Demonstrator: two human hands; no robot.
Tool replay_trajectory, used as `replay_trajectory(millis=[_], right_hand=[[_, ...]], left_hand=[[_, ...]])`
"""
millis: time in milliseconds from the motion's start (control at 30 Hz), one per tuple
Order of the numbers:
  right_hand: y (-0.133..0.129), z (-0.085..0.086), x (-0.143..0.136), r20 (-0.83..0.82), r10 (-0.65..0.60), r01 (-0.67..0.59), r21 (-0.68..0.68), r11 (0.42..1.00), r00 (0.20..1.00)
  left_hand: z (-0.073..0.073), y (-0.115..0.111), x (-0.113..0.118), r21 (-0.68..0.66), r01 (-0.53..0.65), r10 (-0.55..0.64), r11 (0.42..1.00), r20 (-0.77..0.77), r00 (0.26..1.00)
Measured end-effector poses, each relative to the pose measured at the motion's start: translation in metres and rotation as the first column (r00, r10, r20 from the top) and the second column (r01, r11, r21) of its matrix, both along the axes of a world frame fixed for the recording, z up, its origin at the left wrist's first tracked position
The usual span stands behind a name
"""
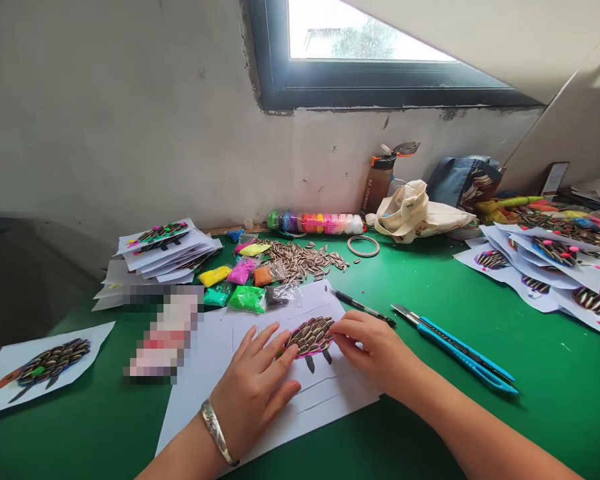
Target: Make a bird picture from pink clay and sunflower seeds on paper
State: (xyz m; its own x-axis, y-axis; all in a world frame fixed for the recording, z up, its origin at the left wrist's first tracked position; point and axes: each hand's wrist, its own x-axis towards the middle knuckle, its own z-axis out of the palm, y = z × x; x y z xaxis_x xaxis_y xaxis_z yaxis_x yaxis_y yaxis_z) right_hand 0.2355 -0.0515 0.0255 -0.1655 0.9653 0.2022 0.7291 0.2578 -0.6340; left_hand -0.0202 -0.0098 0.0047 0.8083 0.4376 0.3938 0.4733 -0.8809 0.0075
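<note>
On the white paper [205, 373] in front of me is an animal shape of striped sunflower seeds [310, 335], edged in pink clay with two dark legs below. My left hand [260, 380], a silver bracelet at its wrist, lies with fingers spread over the paper and the left end of the shape. My right hand [367, 343] is at the right end, thumb and forefinger pinched together against the seeds. Whatever sits between those fingertips is too small to make out. A black pen [363, 307] rests on the table just beyond the right hand.
A blue utility knife [460, 353] lies to the right, blade out. Behind the paper are clay packets [247, 299] and loose sunflower seeds [305, 260]. Stacked seed pictures [165, 257] stand left; more pictures [545, 263] lie right. A bottle [379, 187] stands by the wall.
</note>
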Motion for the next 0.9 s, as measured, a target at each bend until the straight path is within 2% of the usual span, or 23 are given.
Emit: replay_trajectory(millis=[167,400,500,733,900], right_hand=[[0.005,-0.002,0.011,0.055,-0.136,0.138,-0.043,0.990,0.989],[0.007,-0.016,0.013,0.096,-0.195,0.201,-0.047,0.979,0.976],[0.008,-0.016,0.009,0.108,-0.225,0.234,-0.084,0.968,0.968],[0.008,-0.011,0.006,0.015,-0.207,0.207,-0.155,0.966,0.978],[0.003,-0.012,-0.003,0.021,-0.180,0.181,-0.028,0.983,0.983]], left_hand=[[-0.001,0.006,-0.005,-0.022,-0.040,0.040,0.999,0.030,0.999],[-0.014,0.009,-0.013,-0.106,-0.105,0.106,0.989,0.006,0.994],[-0.017,0.008,-0.012,-0.153,-0.112,0.110,0.982,-0.021,0.994],[-0.014,0.010,-0.016,-0.216,-0.131,0.118,0.968,-0.070,0.991],[-0.013,0.011,-0.018,-0.234,-0.117,0.113,0.965,-0.031,0.993]])
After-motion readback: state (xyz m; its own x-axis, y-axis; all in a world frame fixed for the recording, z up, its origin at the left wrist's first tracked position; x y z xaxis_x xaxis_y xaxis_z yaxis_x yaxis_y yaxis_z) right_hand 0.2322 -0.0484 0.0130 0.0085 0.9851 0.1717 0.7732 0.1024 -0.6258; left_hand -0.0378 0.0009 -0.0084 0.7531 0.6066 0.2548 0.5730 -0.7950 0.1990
